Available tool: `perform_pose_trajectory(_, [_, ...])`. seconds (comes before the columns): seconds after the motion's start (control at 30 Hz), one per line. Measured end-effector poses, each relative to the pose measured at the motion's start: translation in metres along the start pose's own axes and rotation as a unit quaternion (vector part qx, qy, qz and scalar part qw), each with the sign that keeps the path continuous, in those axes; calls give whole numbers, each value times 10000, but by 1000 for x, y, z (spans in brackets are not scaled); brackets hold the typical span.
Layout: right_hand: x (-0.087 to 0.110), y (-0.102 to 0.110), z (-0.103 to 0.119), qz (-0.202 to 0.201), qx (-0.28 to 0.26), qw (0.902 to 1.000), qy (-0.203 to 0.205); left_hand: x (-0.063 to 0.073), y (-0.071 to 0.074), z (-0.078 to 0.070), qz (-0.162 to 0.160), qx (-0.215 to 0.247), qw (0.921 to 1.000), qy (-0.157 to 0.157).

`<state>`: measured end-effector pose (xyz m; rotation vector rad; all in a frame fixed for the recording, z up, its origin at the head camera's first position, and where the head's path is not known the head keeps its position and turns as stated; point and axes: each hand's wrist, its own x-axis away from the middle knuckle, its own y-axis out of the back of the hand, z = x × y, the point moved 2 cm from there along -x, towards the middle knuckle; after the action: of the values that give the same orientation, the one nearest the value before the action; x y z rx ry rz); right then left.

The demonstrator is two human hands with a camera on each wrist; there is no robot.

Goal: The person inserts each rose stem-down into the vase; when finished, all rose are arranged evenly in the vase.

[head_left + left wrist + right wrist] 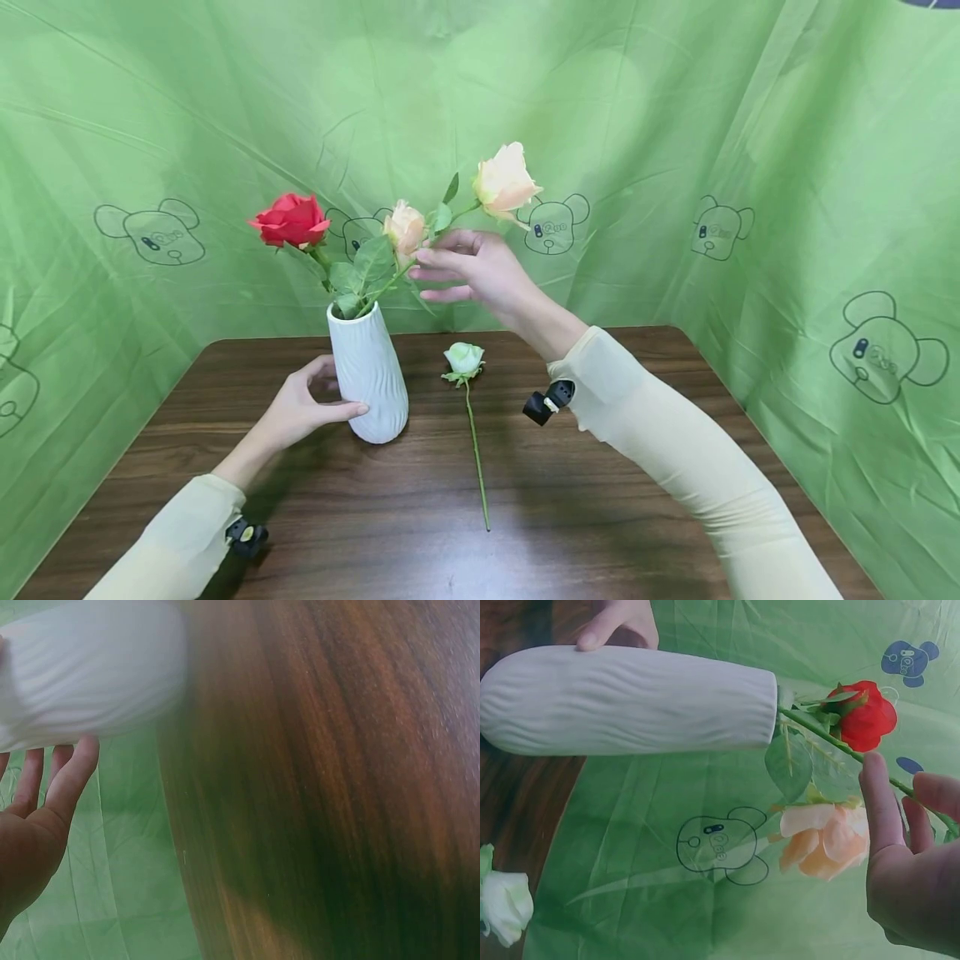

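Note:
A white ribbed vase (369,375) stands on the table, tilted slightly. My left hand (303,404) holds its side, with the thumb in front and the fingers behind; in the left wrist view, the fingertips (84,754) meet the vase wall. From its mouth rise a red rose (291,221) on the left and a smaller peach bloom (405,227) with green leaves. My right hand (480,271) pinches the green stem of a pale peach rose (506,179), whose lower end runs to the vase mouth. Whether both peach blooms share one stem, I cannot tell.
A white-green rose (463,358) lies on the brown wooden table (420,517), right of the vase, its stem toward me. Green curtain (637,125) with bear drawings hangs behind and at both sides. Small black devices (550,402) sit on both sleeves.

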<state>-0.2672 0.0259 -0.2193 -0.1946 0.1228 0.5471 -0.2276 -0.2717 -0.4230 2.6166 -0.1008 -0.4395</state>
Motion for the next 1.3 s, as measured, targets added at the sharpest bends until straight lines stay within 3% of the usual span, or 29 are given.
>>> perform_pose_trajectory(0.47, [-4, -10, -12, 276, -212, 9994, 40, 1, 0, 3, 18, 66, 10000, 24])
perform_pose_trajectory(0.87, [-11, -17, -26, 287, -155, 9994, -126, 1, 0, 4, 22, 89, 10000, -9])
perform_pose_trajectory(1.3, [-22, -23, -39, 217, -439, 9986, -222, 0, 0, 2, 30, 75, 10000, -7])
